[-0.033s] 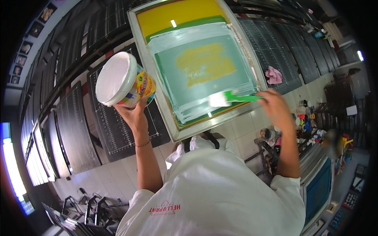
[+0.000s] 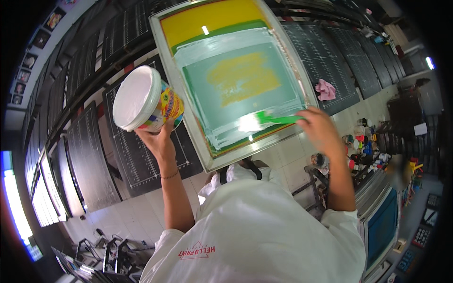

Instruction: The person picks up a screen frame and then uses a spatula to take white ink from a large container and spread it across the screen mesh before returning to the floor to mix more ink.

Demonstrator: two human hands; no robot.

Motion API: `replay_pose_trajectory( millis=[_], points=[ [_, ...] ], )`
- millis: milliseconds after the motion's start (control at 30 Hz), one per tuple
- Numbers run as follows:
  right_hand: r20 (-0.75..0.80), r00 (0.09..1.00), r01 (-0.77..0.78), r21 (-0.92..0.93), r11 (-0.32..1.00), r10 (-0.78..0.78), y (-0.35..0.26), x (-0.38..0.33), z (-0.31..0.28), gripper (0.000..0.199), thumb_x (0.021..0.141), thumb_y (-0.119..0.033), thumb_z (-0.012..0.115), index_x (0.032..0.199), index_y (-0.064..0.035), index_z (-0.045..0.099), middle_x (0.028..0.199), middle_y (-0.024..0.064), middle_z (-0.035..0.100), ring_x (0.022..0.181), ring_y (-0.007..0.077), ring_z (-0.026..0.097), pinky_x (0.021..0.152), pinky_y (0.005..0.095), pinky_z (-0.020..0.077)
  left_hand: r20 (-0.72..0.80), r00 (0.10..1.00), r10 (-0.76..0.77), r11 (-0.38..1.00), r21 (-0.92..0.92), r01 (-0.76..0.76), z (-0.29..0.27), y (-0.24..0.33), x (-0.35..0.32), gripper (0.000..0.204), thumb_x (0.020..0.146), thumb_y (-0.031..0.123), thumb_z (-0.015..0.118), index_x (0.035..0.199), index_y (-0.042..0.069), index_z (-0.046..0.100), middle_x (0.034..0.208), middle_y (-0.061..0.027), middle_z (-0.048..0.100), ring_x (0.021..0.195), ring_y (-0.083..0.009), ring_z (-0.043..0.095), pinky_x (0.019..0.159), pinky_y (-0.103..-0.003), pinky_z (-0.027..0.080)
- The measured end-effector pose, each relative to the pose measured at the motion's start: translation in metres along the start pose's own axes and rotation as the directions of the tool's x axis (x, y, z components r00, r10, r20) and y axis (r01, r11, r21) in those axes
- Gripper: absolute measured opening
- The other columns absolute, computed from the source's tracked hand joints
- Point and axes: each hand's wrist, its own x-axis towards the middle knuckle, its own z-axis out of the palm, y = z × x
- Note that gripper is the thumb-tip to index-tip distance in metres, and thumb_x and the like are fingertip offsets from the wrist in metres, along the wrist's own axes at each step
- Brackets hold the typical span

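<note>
Right fingers (image 2: 307, 116) pinch the spatula (image 2: 282, 120) toward six o'clock on the screen (image 2: 203, 146), while left fingers (image 2: 152, 138) curl around the tub (image 2: 155, 111) at nine, which a slackening grip could drop.

The screen (image 2: 243, 78) has a pale frame, with yellow mesh at its far end and whitish smears over green. Left of the screen, a round tub (image 2: 147, 101) with multicoloured side is tilted, its top white. Over the screen's near part, a green spatula (image 2: 279, 120) lies sideways, its wide end white-coated.
</note>
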Motion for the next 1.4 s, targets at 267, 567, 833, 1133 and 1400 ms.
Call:
replay_pose_trajectory(
  millis=[267,567,833,1133,1400],
  points=[
    [-0.389,0.89,-0.179,0.178,0.967,0.237,0.015,-0.061,-0.015,0.028,0.096,-0.02,0.055,0.106,0.0042,0.065,0.087,0.0197,0.066,0.076,0.0329,0.061,0.069,0.0372,0.0471,0.006,1.0,-0.017,0.999,-0.031,0.018,0.004,0.003,0.005,0.072,0.081,0.007,0.073,0.139,-0.001,0.031,0.128,-0.0154,0.05,0.116,-0.0228,0.053,0.1,-0.036,0.044],
    [-0.354,0.798,-0.541,-0.064,0.839,0.488,0.023,-0.062,-0.003,0.033,0.096,-0.027,0.053,0.094,0.0041,0.065,0.081,0.0271,0.065,0.078,0.0446,0.063,0.07,0.0498,0.0483,0.057,0.995,-0.081,0.994,-0.071,0.085,0.025,-0.006,0.006,0.076,0.079,0.006,0.072,0.142,0.0,0.029,0.131,-0.0152,0.048,0.119,-0.0233,0.051,0.103,-0.037,0.042],
    [-0.392,0.901,-0.28,-0.205,0.938,0.184,0.04,0.093,-0.023,0.036,0.092,-0.027,0.053,0.081,0.0048,0.067,0.077,0.0292,0.064,0.077,0.0462,0.064,0.071,0.0518,0.0495,-0.015,0.995,-0.1,0.995,0.0,0.1,0.021,0.005,0.0,0.076,0.08,0.0,0.069,0.143,-0.001,0.027,0.133,-0.0158,0.047,0.119,-0.0223,0.051,0.102,-0.036,0.043],
    [-0.397,0.903,-0.254,-0.189,0.948,0.163,0.027,0.248,-0.06,0.036,0.091,-0.028,0.055,0.087,0.0045,0.07,0.088,0.0287,0.067,0.087,0.0459,0.066,0.081,0.0517,0.0508,-0.117,0.99,-0.079,0.996,0.04,0.084,0.007,0.011,-0.01,0.075,0.084,0.004,0.071,0.144,0.0,0.026,0.134,-0.0139,0.046,0.119,-0.0206,0.05,0.101,-0.035,0.043],
    [-0.312,0.943,-0.187,-0.222,0.957,0.112,0.037,0.174,-0.076,0.039,0.093,-0.03,0.055,0.082,0.0049,0.067,0.08,0.0272,0.064,0.08,0.0453,0.063,0.075,0.0511,0.048,-0.163,0.98,-0.114,0.993,0.008,0.117,0.002,0.002,-0.013,0.08,0.083,0.001,0.069,0.147,0.001,0.021,0.135,-0.0149,0.045,0.121,-0.0219,0.048,0.103,-0.036,0.042]
  ],
)
